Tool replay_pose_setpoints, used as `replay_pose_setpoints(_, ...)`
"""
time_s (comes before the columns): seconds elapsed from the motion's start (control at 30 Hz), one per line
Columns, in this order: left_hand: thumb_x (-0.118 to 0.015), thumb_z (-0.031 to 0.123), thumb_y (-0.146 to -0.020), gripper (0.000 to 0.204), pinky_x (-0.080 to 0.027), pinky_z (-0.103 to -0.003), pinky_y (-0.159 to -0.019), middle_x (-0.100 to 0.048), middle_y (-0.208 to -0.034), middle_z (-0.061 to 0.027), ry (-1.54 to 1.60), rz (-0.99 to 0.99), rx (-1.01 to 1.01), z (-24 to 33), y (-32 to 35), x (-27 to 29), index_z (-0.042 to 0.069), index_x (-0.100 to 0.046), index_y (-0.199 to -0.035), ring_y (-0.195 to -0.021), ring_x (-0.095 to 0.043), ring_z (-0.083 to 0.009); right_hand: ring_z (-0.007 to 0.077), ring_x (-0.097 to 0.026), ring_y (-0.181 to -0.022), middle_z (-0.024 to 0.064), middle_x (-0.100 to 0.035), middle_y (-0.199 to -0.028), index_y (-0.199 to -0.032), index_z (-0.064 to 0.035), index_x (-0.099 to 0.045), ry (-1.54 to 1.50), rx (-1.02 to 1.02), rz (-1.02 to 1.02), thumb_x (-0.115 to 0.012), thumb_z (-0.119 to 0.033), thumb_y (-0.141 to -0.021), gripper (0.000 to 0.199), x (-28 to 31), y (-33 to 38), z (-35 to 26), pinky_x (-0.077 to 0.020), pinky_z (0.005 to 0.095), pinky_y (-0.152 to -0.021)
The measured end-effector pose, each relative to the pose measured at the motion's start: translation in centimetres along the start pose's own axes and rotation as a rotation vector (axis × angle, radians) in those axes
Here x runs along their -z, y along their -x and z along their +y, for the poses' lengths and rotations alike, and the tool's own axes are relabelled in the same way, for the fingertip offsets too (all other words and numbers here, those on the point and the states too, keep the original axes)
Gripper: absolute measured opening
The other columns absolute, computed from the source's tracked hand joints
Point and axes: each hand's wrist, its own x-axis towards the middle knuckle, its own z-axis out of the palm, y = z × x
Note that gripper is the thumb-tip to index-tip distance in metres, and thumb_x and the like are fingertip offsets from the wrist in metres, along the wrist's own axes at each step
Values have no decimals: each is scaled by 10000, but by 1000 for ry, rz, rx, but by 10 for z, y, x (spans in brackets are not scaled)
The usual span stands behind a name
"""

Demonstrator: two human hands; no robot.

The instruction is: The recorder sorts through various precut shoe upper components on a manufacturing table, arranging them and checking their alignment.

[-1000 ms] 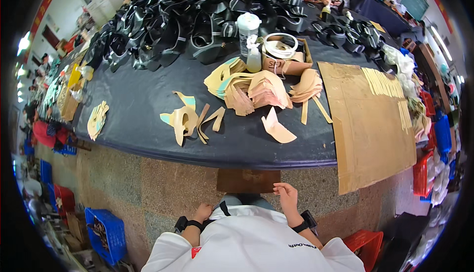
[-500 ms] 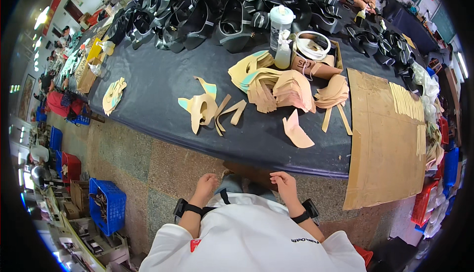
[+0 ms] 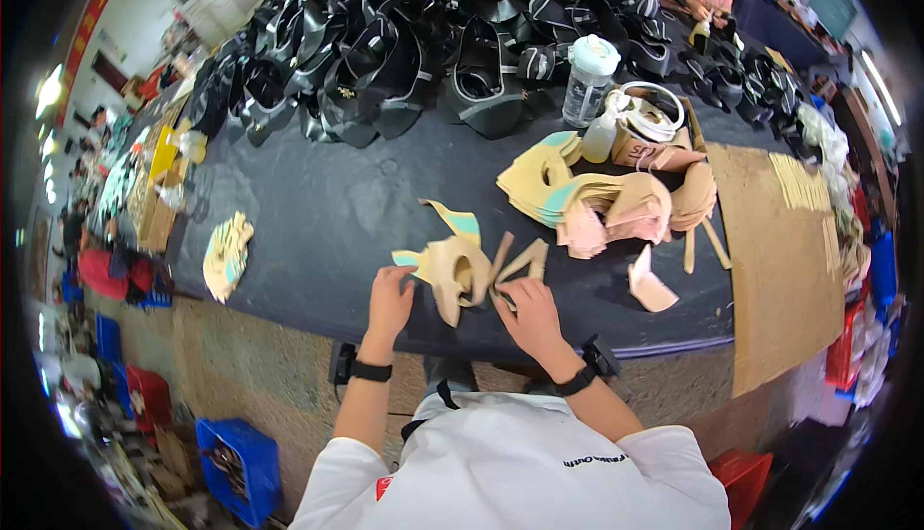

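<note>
My left hand [image 3: 389, 305] is at the near left edge of a tan shoe lining piece [image 3: 445, 270] with an oval hole, its bent fingers beside a turquoise-marked corner. The thumb stands apart from the fingers. My right hand [image 3: 529, 316] reaches over the lower ends of a straight tan strip [image 3: 501, 255] and a folded strip [image 3: 527, 262], fingers and thumb apart. Both strips lie flat on the dark table. Right of them sits a fanned stack of tan and pinkish pieces [image 3: 553, 183], with a single pink piece [image 3: 651, 282] in front.
Black shoes [image 3: 375, 77] are heaped along the far side. A lidded clear bottle [image 3: 587, 82], a small squeeze bottle [image 3: 599, 137] and a cardboard box with a white ring [image 3: 653, 116] stand behind the stack. Cardboard [image 3: 784, 280] covers the table's right end. Another small stack [image 3: 228, 256] lies left.
Both hands have come up from in front of my body to the table, now at the lining piece and strips. The view has shifted, so the table appears lower and further right.
</note>
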Motion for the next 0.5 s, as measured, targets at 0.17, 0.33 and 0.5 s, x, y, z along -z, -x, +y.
replay_pose_setpoints(0.17, -736, 124, -699, 466, -419, -444, -845, -511, -1122, -162, -226, -216, 44, -28, -51, -11, 102, -567, -1134, -1039, -469, -369, 274, -486, -1030, 106, -531, -1062, -1118, -84, -570, 613, 9, 153, -565, -100, -731, 387, -86, -58, -22, -393, 393, -860)
replay_pose_setpoints(0.33, -771, 162, -672, 333, -421, -425, -813, -562, -1027, -145, -268, -415, 51, -50, -74, -9, 66, -613, -948, -978, -497, -350, 286, -509, -965, 117, -539, -997, -1048, -34, -557, 608, -249, 135, -591, -137, -735, 331, -126, -73, -34, -402, 387, -844)
replay_pose_setpoints(0.5, -729, 82, -705, 218, -476, -339, -643, -615, -761, -88, 332, -380, 77, -70, -72, -7, 11, -587, -854, -718, -616, -250, 330, -566, -884, 162, -583, -871, -938, 5, -510, 549, -578, 110, -723, -296, -697, 441, -160, -63, -46, -410, 456, -776)
